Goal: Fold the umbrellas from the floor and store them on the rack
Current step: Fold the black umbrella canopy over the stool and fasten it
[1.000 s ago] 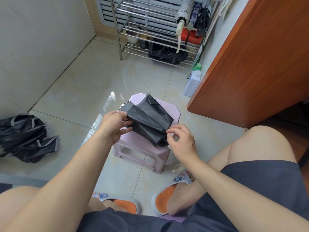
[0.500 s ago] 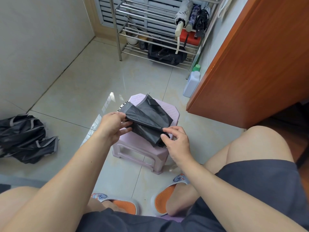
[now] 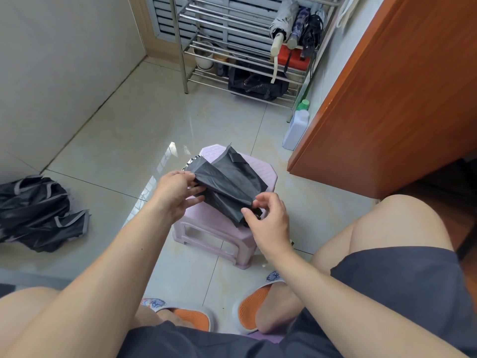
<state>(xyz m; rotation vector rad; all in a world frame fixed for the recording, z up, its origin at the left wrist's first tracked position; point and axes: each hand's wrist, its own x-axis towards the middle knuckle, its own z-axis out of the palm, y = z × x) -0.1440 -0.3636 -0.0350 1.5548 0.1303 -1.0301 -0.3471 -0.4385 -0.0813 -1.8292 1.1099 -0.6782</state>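
Note:
A half-folded black umbrella (image 3: 228,184) lies across a pink plastic stool (image 3: 265,174) in front of me. My left hand (image 3: 173,193) grips its upper left end, thumb on top of the fabric. My right hand (image 3: 268,215) pinches the lower end near the handle with curled fingers. A second black umbrella with grey trim (image 3: 38,210) lies crumpled on the floor at the left. The metal rack (image 3: 232,47) stands against the far wall with three folded umbrellas (image 3: 296,24) hanging at its right end.
An orange-brown cabinet (image 3: 387,94) stands at the right. A white bottle with a green cap (image 3: 296,127) sits by the rack's leg. A black bag (image 3: 255,83), a red box (image 3: 294,59) and pots sit on the rack shelves. My knees and orange slippers (image 3: 253,306) are below.
My right hand has shifted slightly along the umbrella's lower end, fingers lifting and re-pinching the fabric. My left hand keeps its hold on the upper end.

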